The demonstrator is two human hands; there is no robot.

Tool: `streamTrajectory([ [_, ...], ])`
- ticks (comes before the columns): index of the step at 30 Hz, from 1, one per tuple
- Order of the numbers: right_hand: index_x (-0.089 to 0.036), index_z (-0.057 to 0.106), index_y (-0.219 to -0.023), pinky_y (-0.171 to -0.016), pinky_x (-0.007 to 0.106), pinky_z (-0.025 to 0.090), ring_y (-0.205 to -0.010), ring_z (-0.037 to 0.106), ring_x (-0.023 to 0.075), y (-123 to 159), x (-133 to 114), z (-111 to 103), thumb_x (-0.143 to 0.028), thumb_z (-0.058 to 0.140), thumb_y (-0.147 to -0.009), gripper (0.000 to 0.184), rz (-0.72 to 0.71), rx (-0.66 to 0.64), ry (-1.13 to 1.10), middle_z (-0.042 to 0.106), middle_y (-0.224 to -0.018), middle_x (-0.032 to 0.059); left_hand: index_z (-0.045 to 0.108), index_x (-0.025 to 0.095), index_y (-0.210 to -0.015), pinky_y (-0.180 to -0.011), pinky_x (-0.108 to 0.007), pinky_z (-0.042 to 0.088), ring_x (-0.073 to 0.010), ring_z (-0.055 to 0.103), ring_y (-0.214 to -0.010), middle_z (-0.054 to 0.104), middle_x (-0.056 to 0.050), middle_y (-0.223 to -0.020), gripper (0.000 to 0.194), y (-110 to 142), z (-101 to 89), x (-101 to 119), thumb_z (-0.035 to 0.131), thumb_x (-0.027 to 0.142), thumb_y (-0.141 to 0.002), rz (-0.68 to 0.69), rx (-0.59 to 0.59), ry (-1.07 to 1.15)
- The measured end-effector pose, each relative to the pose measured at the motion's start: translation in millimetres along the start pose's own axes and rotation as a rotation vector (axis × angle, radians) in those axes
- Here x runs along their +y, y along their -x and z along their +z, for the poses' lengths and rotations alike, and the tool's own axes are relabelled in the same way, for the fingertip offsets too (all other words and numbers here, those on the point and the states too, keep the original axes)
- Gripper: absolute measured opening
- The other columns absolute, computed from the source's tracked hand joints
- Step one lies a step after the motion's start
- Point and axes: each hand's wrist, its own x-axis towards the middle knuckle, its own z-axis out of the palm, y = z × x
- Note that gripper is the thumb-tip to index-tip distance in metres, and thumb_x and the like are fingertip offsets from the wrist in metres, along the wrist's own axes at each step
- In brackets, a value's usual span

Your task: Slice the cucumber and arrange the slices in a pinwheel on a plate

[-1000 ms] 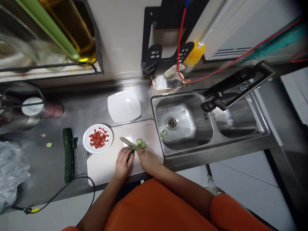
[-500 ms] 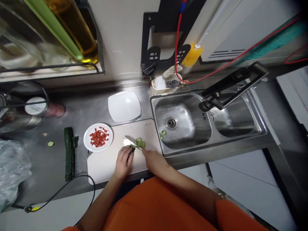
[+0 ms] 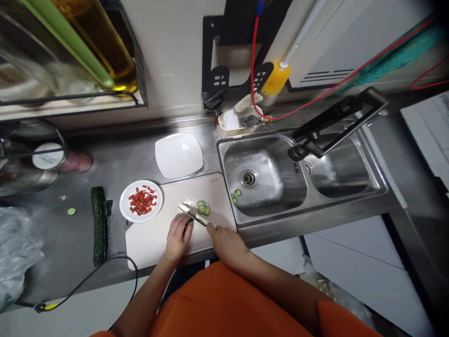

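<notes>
A white cutting board (image 3: 150,238) lies at the counter's front edge. My left hand (image 3: 177,241) presses a piece of dark green cucumber (image 3: 188,225) onto it, fingers curled over the piece. My right hand (image 3: 224,241) grips the handle of a knife (image 3: 191,213), whose blade lies across the cucumber's cut end. Several pale green slices (image 3: 202,208) rest on the board just past the blade.
A round plate of chopped red chilli (image 3: 141,201) and a square white plate (image 3: 178,154) sit behind the board. A whole cucumber (image 3: 98,224) lies to the left. The sink (image 3: 264,180) to the right holds two stray slices (image 3: 235,195). A black cable (image 3: 105,271) loops at the front.
My right hand has drawn back toward me, and the knife blade has shifted a little left along the cucumber. The pile of slices has grown slightly.
</notes>
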Motion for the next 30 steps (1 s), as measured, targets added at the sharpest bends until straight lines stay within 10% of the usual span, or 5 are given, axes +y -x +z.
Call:
streamTrajectory([
  [30,-0.015,0.05,-0.112,-0.063,0.026,0.048,-0.078,0.064,0.0204,-18,-7,2,-0.007,0.028,-0.088,0.033,-0.03,0.023,-0.028,0.064,-0.083,0.01,0.059,0.017,-0.106,-0.093,-0.041,0.047,-0.0207,0.057,-0.103,0.064,-0.01,-0.103,0.022,-1,1.6,-5,0.051,0.021,-0.086,0.029,0.03,0.02],
])
